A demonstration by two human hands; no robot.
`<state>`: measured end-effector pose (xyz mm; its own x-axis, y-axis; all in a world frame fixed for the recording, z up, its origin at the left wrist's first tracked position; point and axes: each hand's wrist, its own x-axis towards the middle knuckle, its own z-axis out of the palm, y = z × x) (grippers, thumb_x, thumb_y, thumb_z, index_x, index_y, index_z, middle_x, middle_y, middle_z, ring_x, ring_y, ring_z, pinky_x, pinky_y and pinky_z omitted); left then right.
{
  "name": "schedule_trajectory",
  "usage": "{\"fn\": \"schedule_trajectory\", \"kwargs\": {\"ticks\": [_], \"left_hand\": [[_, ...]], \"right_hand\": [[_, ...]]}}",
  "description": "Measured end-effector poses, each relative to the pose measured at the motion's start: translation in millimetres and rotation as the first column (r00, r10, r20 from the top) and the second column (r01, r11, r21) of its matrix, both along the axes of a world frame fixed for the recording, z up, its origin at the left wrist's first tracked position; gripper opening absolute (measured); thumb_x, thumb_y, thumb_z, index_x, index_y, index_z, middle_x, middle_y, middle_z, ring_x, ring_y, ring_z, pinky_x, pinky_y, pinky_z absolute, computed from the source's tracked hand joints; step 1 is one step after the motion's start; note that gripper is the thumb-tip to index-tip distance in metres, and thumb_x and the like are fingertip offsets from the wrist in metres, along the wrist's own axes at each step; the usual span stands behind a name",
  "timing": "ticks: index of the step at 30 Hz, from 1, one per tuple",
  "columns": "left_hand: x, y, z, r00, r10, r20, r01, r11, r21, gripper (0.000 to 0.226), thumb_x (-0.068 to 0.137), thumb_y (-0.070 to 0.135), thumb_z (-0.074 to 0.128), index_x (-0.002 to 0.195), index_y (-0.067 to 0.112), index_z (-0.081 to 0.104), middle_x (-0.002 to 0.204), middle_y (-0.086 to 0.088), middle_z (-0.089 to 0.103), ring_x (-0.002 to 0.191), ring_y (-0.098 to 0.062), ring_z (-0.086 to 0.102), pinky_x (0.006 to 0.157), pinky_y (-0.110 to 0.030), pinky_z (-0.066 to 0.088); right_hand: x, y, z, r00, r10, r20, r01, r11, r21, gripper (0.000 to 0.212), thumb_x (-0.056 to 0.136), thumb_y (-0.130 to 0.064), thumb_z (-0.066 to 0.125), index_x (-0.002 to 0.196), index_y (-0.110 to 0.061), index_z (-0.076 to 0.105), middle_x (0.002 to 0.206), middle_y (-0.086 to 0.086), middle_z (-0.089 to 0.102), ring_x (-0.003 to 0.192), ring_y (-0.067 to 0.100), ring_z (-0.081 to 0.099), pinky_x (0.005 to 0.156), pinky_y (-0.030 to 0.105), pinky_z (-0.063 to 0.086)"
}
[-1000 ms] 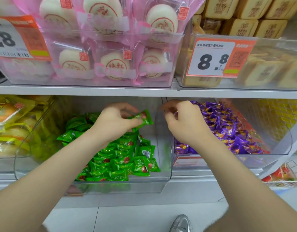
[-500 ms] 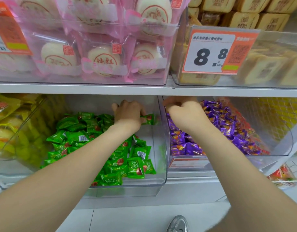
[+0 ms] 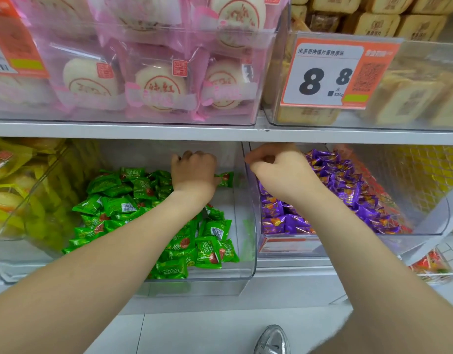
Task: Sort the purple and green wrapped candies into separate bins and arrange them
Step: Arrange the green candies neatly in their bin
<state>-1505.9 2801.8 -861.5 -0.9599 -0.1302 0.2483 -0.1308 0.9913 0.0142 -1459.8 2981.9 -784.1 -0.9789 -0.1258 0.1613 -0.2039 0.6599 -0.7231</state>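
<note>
Green candy (image 3: 225, 179) pinched in your left hand (image 3: 194, 172) looks bound for the back of its bin (image 3: 249, 251); your right hand (image 3: 279, 171) curls, contents unclear.

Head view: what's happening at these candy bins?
A person is sorting wrapped candies. The left hand, deep in the left bin of green candies, pinches a green candy. The right hand hangs curled over the purple candies in the neighbouring bin; whether it holds one is hidden.
</note>
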Motion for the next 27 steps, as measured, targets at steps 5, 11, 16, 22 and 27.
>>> {"fn": "schedule_trajectory", "kwargs": {"ticks": [5,11,16,22,27], "left_hand": [[21,-23,27,0.93,-0.319,0.183,0.227,0.889,0.396,0.014,0.085,0.024,0.073,0.095,0.033,0.073,0.092,0.015,0.074,0.092,-0.015,0.068,0.081,-0.025,0.047],[50,-35,21,0.777,-0.487,0.399,0.469,0.871,0.15,0.04,0.085,0.035,0.072,0.125,0.036,0.067,0.118,0.013,0.065,0.12,-0.017,0.045,0.106,-0.043,0.034],[46,-33,18,0.8,-0.521,0.297,0.483,0.853,0.196,0.026,0.098,0.043,0.066,0.121,0.032,0.07,0.114,0.009,0.064,0.125,-0.021,0.044,0.105,-0.041,0.034],[70,-31,39,0.824,-0.554,-0.117,0.559,0.762,0.327,0.018,0.096,0.037,0.071,0.109,0.025,0.066,0.1,0.007,0.073,0.09,-0.02,0.068,0.083,-0.034,0.052],[95,-24,49,0.792,-0.461,-0.4,0.607,0.668,0.431,0.02,0.08,0.027,0.084,0.086,0.026,0.066,0.085,0.013,0.068,0.08,-0.009,0.064,0.074,-0.038,0.055]], "right_hand": [[2,1,1,1.0,0.016,0.026,-0.015,1.0,-0.016,0.025,0.095,-0.015,0.059,0.104,-0.024,0.08,0.091,0.001,0.077,0.08,0.02,0.065,0.072,0.025,0.045],[2,2,0,1.0,0.015,0.022,-0.015,1.0,-0.016,0.024,0.093,-0.014,0.06,0.102,-0.025,0.08,0.088,-0.001,0.078,0.083,0.02,0.07,0.07,0.022,0.051],[4,3,0,1.0,0.025,-0.017,-0.024,0.998,0.054,0.022,0.093,-0.016,0.061,0.104,-0.023,0.079,0.084,-0.004,0.073,0.077,0.019,0.067,0.063,0.022,0.045],[6,7,4,0.983,0.182,-0.027,-0.176,0.974,0.141,0.024,0.101,-0.031,0.058,0.085,-0.021,0.073,0.062,-0.004,0.058,0.061,0.012,0.052,0.056,0.021,0.04],[9,0,-2,0.943,0.331,-0.024,-0.319,0.923,0.214,0.036,0.103,-0.045,0.058,0.088,-0.019,0.078,0.075,0.01,0.064,0.08,0.024,0.061,0.073,0.036,0.049]]}}
